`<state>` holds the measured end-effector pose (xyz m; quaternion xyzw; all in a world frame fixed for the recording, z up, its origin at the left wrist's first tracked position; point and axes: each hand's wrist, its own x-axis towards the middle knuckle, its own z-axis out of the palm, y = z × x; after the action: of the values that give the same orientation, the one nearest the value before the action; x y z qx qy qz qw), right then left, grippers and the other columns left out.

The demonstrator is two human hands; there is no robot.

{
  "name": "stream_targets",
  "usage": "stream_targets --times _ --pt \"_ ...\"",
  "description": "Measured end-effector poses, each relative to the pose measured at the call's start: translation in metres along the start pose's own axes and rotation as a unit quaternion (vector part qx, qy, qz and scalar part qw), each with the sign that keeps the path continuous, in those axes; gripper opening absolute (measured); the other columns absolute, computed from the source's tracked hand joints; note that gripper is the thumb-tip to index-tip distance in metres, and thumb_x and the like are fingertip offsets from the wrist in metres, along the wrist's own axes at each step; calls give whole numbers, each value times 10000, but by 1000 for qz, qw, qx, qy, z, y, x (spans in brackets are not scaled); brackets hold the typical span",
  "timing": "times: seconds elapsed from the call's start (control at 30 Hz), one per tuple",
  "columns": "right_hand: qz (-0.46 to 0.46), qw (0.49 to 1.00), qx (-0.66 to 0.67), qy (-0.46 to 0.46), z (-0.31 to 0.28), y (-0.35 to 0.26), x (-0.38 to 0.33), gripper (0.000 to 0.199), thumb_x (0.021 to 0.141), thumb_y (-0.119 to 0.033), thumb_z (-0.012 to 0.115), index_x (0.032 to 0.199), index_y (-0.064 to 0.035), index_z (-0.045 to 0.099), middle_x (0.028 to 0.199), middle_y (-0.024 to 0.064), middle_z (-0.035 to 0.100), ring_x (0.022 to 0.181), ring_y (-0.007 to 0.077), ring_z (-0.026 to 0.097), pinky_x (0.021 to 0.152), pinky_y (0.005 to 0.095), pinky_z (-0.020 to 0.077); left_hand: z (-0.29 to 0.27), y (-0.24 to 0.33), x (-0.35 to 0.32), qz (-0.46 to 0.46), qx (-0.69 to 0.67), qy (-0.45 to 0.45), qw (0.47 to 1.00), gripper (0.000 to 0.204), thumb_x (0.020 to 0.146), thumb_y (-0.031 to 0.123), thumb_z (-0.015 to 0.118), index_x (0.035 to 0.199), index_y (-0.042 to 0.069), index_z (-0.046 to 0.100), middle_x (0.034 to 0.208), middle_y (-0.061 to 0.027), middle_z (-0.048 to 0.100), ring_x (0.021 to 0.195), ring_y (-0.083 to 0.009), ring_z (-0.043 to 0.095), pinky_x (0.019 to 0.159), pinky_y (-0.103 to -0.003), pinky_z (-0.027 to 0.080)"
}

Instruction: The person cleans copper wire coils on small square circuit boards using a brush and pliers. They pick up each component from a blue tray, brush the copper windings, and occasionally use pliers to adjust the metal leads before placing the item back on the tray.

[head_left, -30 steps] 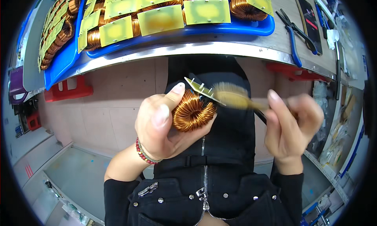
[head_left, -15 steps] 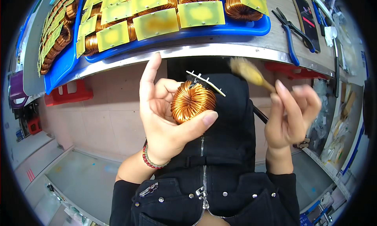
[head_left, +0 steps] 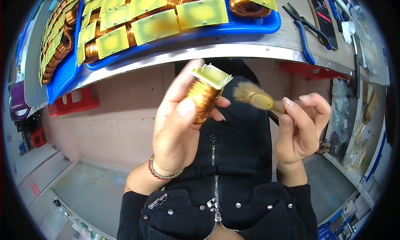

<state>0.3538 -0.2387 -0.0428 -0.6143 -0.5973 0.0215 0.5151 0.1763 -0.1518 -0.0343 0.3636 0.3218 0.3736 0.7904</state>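
My left hand (head_left: 177,119) is closed around a toroidal coil (head_left: 201,99) wound with copper wire. The coil is turned edge-on, and a yellow-green square board (head_left: 211,76) with thin metal pins sits on its upper end. Between the thumb and fingertips of my right hand (head_left: 301,125) is a small brush (head_left: 259,99) with a wooden handle. Its pale bristles point left toward the coil, with a gap between them. Both hands are above my lap, short of the bench's metal edge.
On the bench, a blue tray (head_left: 254,28) holds several copper coils topped with yellow boards. Another blue tray (head_left: 62,88) of coils stands at its left. Blue-handled pliers (head_left: 306,42) and a dark phone-like slab (head_left: 323,17) lie at the right. Red stools (head_left: 75,102) show below the bench.
My left hand has turned the coil from face-on to edge-on, bringing the board's flat face into view. My right hand has moved the brush slightly left and down.
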Motion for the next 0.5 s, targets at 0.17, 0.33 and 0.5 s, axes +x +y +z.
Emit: stream_targets --times 0.17,0.33,0.5 --pt "-16 1000 -13 -4 -5 3 12 219 756 20 649 974 17 631 1044 126 404 595 82 445 550 187 373 -5 4 -1 -50 -132 -58 988 579 861 316 483 1285 -44 322 1155 -195 485 888 -251 576 676 -301 500" --pt "3 1000 -12 7 -2 0 10 235 742 24 653 973 -20 647 1034 120 409 630 92 461 560 188 382 -4 0 2 -94 -195 -27 976 491 937 306 399 1345 72 256 994 -182 569 708 -227 614 598 -279 508" --pt "-96 989 -114 -20 9 -1 6 252 675 22 684 910 -72 688 1004 94 449 599 111 448 515 195 363 4 5 1 -149 -305 7 941 461 962 356 302 1387 191 236 962 -154 581 722 -193 560 574 -271 479"
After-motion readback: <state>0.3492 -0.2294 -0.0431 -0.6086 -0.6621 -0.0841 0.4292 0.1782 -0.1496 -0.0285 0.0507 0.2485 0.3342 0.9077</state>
